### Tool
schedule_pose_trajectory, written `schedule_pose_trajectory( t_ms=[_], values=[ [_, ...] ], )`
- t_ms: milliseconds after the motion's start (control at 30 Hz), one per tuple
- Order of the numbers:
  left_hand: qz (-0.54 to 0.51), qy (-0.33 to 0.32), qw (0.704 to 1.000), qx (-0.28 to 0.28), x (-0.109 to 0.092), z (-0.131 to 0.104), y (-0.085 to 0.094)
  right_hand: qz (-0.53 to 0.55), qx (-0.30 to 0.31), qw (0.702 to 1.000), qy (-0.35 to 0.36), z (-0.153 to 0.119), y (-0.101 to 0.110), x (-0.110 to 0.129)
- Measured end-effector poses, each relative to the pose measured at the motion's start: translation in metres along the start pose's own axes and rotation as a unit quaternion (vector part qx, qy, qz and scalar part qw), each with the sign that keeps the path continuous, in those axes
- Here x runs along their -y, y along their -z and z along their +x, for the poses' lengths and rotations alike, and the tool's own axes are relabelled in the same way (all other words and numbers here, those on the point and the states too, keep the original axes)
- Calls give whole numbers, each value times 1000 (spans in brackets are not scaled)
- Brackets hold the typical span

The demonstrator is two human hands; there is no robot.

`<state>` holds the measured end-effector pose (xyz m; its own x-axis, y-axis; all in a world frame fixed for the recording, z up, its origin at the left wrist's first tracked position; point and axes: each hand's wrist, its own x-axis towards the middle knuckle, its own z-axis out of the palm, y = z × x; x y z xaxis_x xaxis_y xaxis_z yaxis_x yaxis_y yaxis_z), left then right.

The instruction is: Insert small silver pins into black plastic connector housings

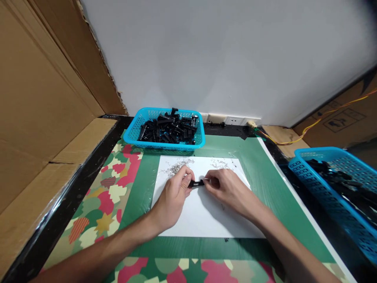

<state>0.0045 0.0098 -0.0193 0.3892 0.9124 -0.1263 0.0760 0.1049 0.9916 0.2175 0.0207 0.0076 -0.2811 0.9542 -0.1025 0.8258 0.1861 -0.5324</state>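
Over a white sheet [206,220], my left hand [176,192] pinches one end of a small black plastic part [197,183]. My right hand [222,184] is at the part's other end, thumb and fingers pressed together on a thin metal piece [207,179]. Behind my left hand lies a pile of small wire-like metal pieces [178,167]. A smaller scatter of similar pieces [219,162] is behind my right hand.
A blue basket [165,146] full of black parts stands at the back. Another blue basket [332,192] with black parts is at the right. Cardboard [35,98] stands on the left. Yellow and red wires [309,127] run from a wall socket.
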Motion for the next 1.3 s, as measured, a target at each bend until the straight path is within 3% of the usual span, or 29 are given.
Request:
schedule_pose_trajectory(
  t_ms=[200,500,1033,1167,1300],
  values=[
    [-1,-8,1000,-8,-1,-1,0,24,3,1000,-17,-2,0,-1],
    [-34,-15,999,-12,4,5,1,-65,-51,997,-8,1,-11,-2],
    [-33,-17,999,-22,5,7,-1,-154,-41,987,2,-4,-4,17],
    [-17,-18,1000,-12,3,4,-1,-59,-24,998,7,-9,13,9],
    [2,-22,1000,6,0,1,-2,88,-76,993,26,-10,26,-4]
  ],
)
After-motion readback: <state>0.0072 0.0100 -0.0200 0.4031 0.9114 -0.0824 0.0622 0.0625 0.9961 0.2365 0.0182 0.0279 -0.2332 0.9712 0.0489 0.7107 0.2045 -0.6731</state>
